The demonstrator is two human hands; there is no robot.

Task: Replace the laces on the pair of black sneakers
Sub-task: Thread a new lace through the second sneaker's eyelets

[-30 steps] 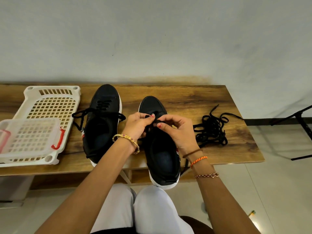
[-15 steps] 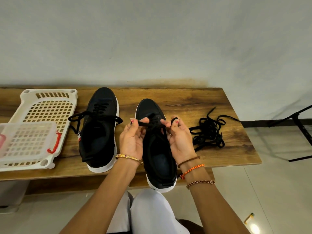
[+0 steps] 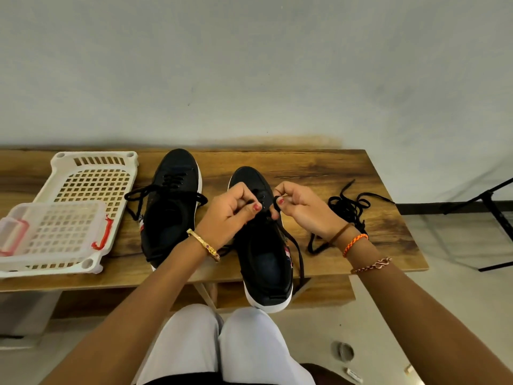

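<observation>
The person is working on the sneaker (image 3: 261,245) at 6 o'clock on the table (image 3: 333,168). The left hand (image 3: 230,209) and right hand (image 3: 302,207) are each pinching a lace (image 3: 298,251) end with curled fingers, probably pulling it tight across the eyelets. Spare laces (image 3: 349,209) are lying at 3 o'clock.

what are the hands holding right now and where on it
Both hold the black lace of the right sneaker: the left hand and right hand each pinch it between thumb and fingers just above the eyelets.
</observation>
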